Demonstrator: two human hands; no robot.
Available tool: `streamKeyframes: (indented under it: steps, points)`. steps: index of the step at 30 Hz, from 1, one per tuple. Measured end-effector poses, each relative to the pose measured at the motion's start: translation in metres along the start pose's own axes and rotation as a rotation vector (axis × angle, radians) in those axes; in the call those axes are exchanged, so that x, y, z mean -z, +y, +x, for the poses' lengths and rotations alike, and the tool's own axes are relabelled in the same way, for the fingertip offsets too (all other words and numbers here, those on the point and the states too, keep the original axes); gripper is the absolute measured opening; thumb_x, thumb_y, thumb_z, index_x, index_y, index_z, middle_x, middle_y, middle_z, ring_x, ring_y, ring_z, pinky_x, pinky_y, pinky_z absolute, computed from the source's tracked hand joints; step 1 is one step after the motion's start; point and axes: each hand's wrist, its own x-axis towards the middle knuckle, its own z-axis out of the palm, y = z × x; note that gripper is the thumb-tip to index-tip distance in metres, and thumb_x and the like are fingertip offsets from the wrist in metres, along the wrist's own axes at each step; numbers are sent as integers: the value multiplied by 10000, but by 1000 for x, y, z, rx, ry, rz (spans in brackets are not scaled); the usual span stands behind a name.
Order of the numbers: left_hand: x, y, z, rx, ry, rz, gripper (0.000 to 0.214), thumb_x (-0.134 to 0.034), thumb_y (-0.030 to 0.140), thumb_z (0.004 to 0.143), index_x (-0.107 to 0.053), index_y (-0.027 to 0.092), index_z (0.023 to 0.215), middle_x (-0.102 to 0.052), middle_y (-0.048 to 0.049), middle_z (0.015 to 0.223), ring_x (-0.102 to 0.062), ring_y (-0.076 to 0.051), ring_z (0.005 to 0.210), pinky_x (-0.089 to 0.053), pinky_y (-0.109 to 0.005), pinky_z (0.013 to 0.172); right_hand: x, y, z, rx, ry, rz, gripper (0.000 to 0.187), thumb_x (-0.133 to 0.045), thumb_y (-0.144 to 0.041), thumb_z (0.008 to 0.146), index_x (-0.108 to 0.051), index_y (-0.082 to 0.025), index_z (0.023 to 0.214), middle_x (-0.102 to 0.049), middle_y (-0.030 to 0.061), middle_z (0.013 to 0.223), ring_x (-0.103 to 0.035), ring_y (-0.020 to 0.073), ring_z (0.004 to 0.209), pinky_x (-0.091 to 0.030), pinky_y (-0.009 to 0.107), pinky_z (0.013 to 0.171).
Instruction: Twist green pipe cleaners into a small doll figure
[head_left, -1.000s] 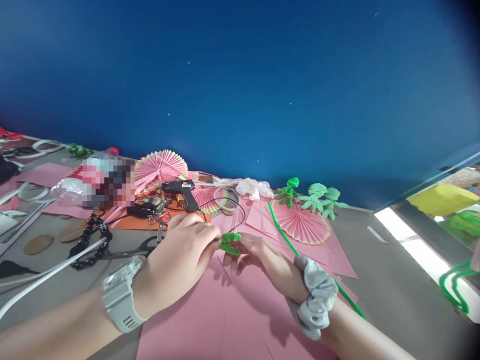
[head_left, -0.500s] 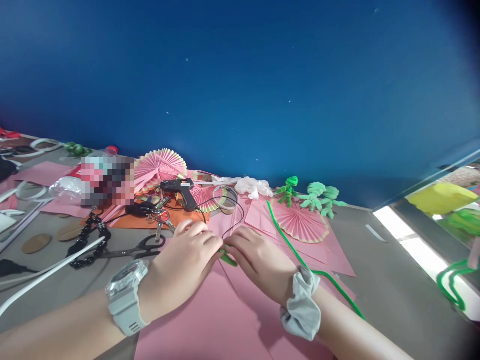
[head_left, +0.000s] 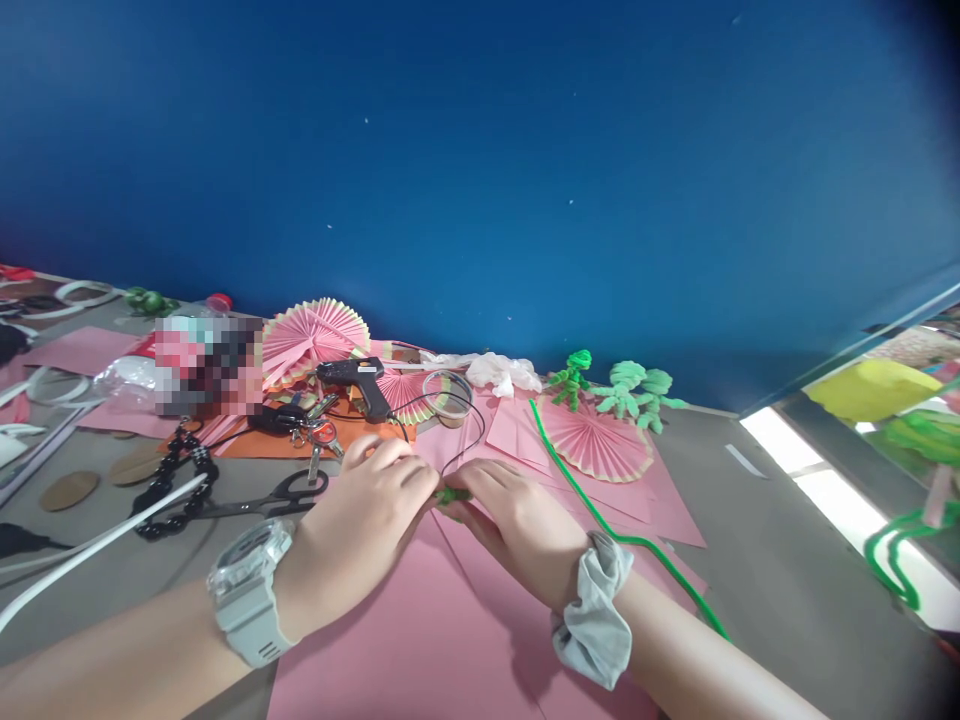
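My left hand (head_left: pixel 379 510), with a clear-and-grey watch on its wrist, is closed with its fingertips on a small green fuzzy pipe cleaner piece (head_left: pixel 452 495). Closed on the same piece from the other side is my right hand (head_left: pixel 514 515), which has a grey scrunchie (head_left: pixel 596 610) at the wrist. Most of the piece is hidden by my fingers. Beneath both hands lies pink paper (head_left: pixel 390 640). A long green pipe cleaner (head_left: pixel 581 490) stretches past my right wrist. Several twisted green pipe cleaner figures (head_left: pixel 624 388) stand near the blue wall.
A black glue gun (head_left: pixel 360 378), pleated pink paper fans (head_left: pixel 319 335) and a tape roll (head_left: pixel 448 397) sit behind my hands. To the left are scissors (head_left: pixel 289 495), keys (head_left: pixel 322 440), a black bead string (head_left: pixel 176 500), a plastic bottle (head_left: pixel 127 380) and a white cable (head_left: pixel 97 560).
The green piece has turned between my fingertips, and my fingers have shifted slightly around it. The whole view has drifted a little, with things on the table otherwise unmoved.
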Motion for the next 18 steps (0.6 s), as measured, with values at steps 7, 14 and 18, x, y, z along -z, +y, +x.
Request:
streamKeyframes:
  steps: [7, 14, 18]
  points:
    - [-6, 4, -2, -168, -65, 203, 215, -459, 36, 786, -544, 202, 894, -587, -7, 851, -461, -210, 878, -282, -381, 763, 3, 0, -1, -164, -134, 81, 86, -501, -126, 847, -568, -179, 843, -613, 8, 823, -573, 132, 741, -442, 235, 658]
    - [-25, 8, -4, -145, 6, 362, 135, -473, 85, 800, -558, 184, 832, -588, -15, 787, -481, -207, 828, -306, -380, 781, -3, -6, -1, -177, -163, -17, 169, -501, 0, 766, -558, -158, 780, -583, 37, 825, -541, 162, 776, -433, 270, 709]
    - [-17, 11, -3, -106, -30, 310, 123, -492, 82, 785, -559, 176, 827, -599, -30, 820, -493, -222, 824, -330, -390, 762, -6, -6, 0, -162, -145, -133, 163, -486, 6, 771, -534, -149, 766, -569, 42, 811, -516, 165, 755, -430, 286, 707]
